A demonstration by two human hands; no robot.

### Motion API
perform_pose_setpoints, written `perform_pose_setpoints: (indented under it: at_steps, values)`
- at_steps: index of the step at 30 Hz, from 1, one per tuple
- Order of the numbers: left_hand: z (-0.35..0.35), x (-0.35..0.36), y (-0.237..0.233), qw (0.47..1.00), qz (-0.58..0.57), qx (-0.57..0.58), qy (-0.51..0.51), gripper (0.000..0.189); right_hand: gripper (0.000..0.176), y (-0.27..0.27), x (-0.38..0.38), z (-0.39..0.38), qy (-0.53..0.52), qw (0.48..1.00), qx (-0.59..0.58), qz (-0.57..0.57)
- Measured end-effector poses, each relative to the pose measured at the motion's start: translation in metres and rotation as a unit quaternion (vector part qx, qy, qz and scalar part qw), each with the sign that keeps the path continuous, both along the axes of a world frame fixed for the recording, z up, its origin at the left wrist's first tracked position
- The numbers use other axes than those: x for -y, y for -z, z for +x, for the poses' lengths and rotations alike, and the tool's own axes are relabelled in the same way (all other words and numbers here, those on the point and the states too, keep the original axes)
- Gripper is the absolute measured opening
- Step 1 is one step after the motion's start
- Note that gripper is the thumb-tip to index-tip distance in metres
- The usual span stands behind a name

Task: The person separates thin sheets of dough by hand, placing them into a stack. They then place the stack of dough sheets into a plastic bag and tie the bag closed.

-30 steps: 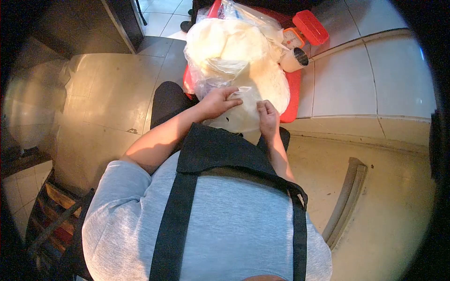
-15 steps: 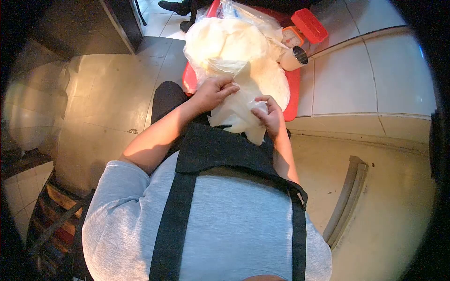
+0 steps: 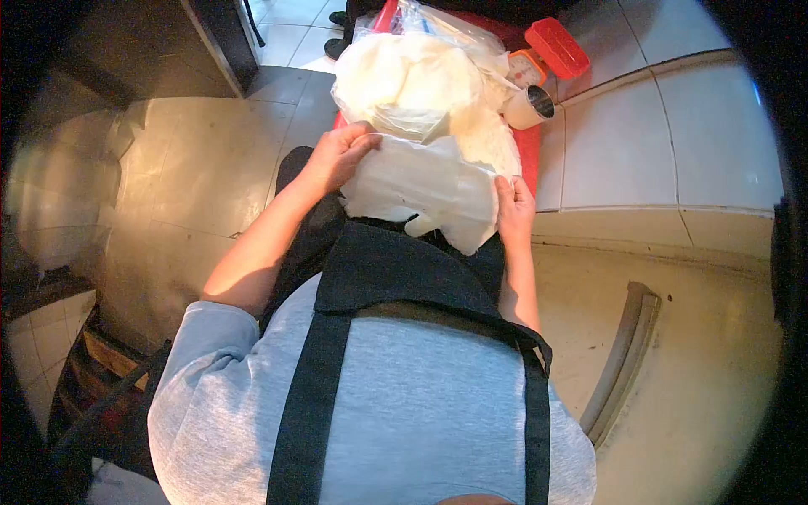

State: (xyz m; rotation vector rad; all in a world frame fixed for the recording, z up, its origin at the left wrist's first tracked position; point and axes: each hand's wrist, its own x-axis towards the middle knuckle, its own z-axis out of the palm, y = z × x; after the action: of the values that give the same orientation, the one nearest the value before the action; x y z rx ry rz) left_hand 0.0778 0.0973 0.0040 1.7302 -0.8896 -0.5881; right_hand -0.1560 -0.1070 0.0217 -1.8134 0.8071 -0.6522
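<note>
Stretched between my two hands is a thin, pale, slightly see-through sheet with a ragged lower edge, perhaps thin dough. My left hand pinches its upper left corner, and my right hand grips its right edge. Just beyond lies a heap of round, cream-coloured sheets, with a folded whitish piece at its near side. The sheet hangs above my lap, in front of the black apron.
Under the heap is a red table. A metal cup, an orange dial scale, a red container and clear plastic bags stand around its far side. Tiled wall lies right. Another person's shoe shows at the top.
My hands have moved apart, the left one outward and up, the right one outward. The bunched sheet is now spread wide between them. The other person's foot at the top has shifted.
</note>
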Motion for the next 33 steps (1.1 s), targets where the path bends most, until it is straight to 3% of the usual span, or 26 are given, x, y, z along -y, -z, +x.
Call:
perform_pose_setpoints:
  at_steps: [12,18,27,30,33]
  values:
    - [0.006,-0.017,-0.008,0.995,-0.048,-0.071,-0.044,0.023,0.020,0.031,0.039,-0.036,0.068,0.997,0.020,0.002]
    - [0.009,-0.017,-0.013,0.988,-0.090,-0.101,-0.075,0.023,0.024,0.056,0.050,-0.060,0.151,0.980,0.071,0.112]
    - [0.012,-0.021,-0.022,0.995,-0.052,-0.034,-0.075,0.024,0.024,0.068,0.050,-0.097,0.193,0.960,0.111,0.168]
    - [-0.002,-0.019,-0.044,0.992,-0.075,-0.096,-0.043,0.022,0.023,0.067,0.042,-0.111,0.204,0.954,0.119,0.186]
    - [0.000,-0.018,-0.043,0.999,-0.022,-0.011,-0.024,0.023,0.022,0.067,0.039,-0.126,0.246,0.958,0.083,0.125]
